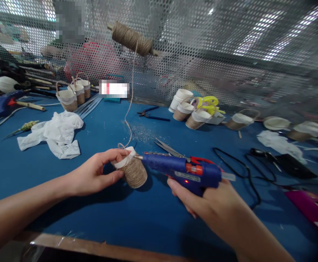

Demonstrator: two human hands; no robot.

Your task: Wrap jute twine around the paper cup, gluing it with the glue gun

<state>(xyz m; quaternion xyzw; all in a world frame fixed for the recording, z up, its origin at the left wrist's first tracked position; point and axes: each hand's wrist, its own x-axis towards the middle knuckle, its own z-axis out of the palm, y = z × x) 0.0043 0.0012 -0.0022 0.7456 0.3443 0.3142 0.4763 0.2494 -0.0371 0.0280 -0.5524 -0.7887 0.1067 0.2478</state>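
Note:
A small white cup [135, 171], mostly wrapped in brown twine, is tilted in my left hand [95, 174]. The fingers and thumb of that hand pinch it near its bare white rim. My right hand [210, 203] is wrapped round the handle of a blue hot glue gun [172, 167] with a small red light lit. The gun's metal nozzle points left and meets the cup near the white rim, where the twine ends. A strand of twine [128, 123] runs from the cup up to a spool of twine [131, 38] hung on the mesh.
Red-handled scissors [172, 148] lie behind the glue gun, and pliers [153, 114] farther back. White lace cloth [55, 133] is at left. Twine-wrapped cups with handles [67, 100] stand at back left, more cups [198, 119] at right. A black cable [238, 165] curls at right.

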